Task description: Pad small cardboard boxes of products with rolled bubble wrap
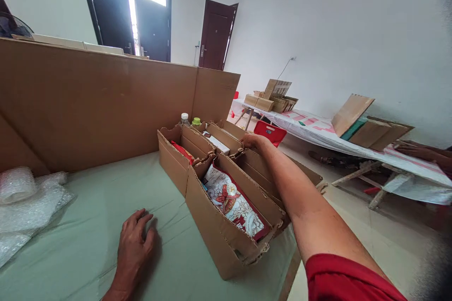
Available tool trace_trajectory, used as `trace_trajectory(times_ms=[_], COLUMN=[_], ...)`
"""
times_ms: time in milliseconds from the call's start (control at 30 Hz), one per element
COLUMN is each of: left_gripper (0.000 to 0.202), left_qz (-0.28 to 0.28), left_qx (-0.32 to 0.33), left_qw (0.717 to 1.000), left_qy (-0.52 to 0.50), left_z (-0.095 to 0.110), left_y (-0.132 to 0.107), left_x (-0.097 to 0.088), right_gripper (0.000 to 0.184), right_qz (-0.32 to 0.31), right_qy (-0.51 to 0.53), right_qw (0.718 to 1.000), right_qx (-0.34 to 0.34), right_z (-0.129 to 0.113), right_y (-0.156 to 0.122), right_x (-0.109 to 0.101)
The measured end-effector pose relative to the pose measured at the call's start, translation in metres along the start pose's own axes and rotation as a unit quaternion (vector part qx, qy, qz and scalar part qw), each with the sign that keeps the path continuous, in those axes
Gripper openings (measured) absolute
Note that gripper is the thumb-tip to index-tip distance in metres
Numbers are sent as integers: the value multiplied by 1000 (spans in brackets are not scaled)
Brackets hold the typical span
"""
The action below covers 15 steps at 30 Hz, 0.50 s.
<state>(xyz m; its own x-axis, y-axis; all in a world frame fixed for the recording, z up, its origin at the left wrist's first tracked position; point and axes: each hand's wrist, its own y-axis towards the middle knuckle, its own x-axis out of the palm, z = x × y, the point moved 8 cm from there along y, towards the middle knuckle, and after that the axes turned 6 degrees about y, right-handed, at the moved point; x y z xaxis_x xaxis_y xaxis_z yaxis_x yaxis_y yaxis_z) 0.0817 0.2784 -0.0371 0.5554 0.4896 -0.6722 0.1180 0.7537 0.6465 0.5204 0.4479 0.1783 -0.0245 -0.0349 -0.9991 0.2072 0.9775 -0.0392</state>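
Note:
My left hand (134,244) lies flat on the green table cloth (92,216), fingers spread, holding nothing, just left of the nearest open cardboard box (219,235). That box holds a patterned red and white packet (235,204). My right hand (252,142) reaches out over the row of open boxes and curls onto the top edge of a box flap (243,153) further back. Another open box (176,155) behind holds a red item (181,150).
A tall cardboard wall (88,103) stands along the table's far side. Bubble wrap (24,202) lies at the left. Two bottles (189,120) stand behind the boxes. Another person's hand (423,153) rests on a cloth-covered table (318,134) with boxes at the right. A red plastic stool (270,131) stands between the tables.

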Motion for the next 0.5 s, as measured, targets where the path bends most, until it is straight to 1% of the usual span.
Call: trace_trajectory(times_ms=[100, 200, 267, 367, 433, 467, 500], left_gripper=[29, 28, 28, 30, 32, 33, 36], left_qz=[24, 37, 37, 41, 45, 43, 30], left_qx=[0, -11, -14, -19, -23, -34, -57], left_qw=[1000, 999, 999, 998, 997, 996, 993], left_qy=[-6, -17, -23, -39, -52, -69, -97], left_z=[1, 4, 7, 8, 11, 13, 15], left_y=[-1, 1, 3, 5, 7, 8, 9], left_x=[-1, -3, -4, -8, -14, -18, -23], right_gripper=[32, 32, 31, 24, 24, 25, 26], right_qz=[-15, 23, 75, 182, 248, 271, 285], right_qy=[0, 10, 22, 48, 68, 79, 90], right_qw=[1000, 998, 995, 979, 965, 959, 954], right_qx=[24, 49, 67, 74, 51, 28, -3], right_z=[-4, -7, -6, -10, -24, -36, -52], right_y=[-3, -18, -34, -68, -97, -113, -130], right_x=[3, -10, -30, -75, -104, -115, -121])
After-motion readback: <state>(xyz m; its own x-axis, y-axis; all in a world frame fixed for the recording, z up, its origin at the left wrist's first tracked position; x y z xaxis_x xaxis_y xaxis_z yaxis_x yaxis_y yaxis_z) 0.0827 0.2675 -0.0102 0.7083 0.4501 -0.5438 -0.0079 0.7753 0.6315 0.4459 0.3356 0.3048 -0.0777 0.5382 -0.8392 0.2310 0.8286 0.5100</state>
